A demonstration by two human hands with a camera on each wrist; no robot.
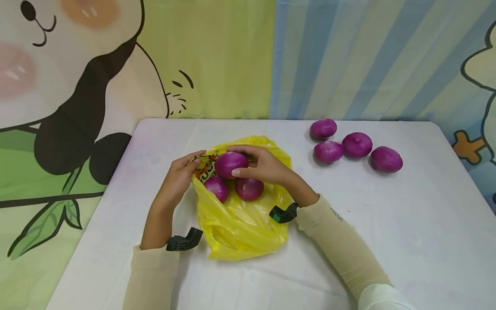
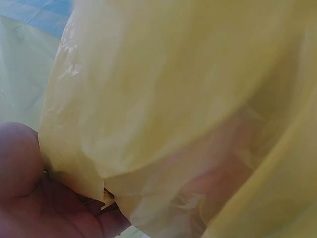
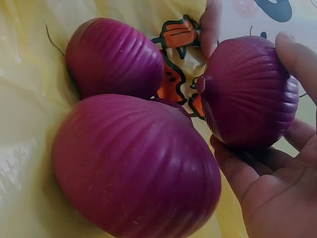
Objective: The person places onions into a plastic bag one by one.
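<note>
A yellow plastic bag (image 1: 240,232) lies on the table with printing on its inner face. My left hand (image 1: 174,176) pinches the bag's upper left edge. In the left wrist view the yellow film (image 2: 163,89) fills most of the picture, with the hand (image 2: 59,203) at its lower left. My right hand (image 1: 267,165) grips a purple onion (image 1: 228,163) between thumb and fingers, over the bag's opening. Two other purple onions, one on the left (image 1: 218,189) and one on the right (image 1: 249,189), rest in the bag just below. The right wrist view shows the gripped onion (image 3: 252,94) close up.
Several more purple onions lie loose at the back right of the white table (image 1: 387,232), among them one nearest the right edge (image 1: 386,159). A cartoon-printed curtain (image 1: 217,56) hangs behind the table's back edge. Each wrist wears a small black device (image 1: 185,241).
</note>
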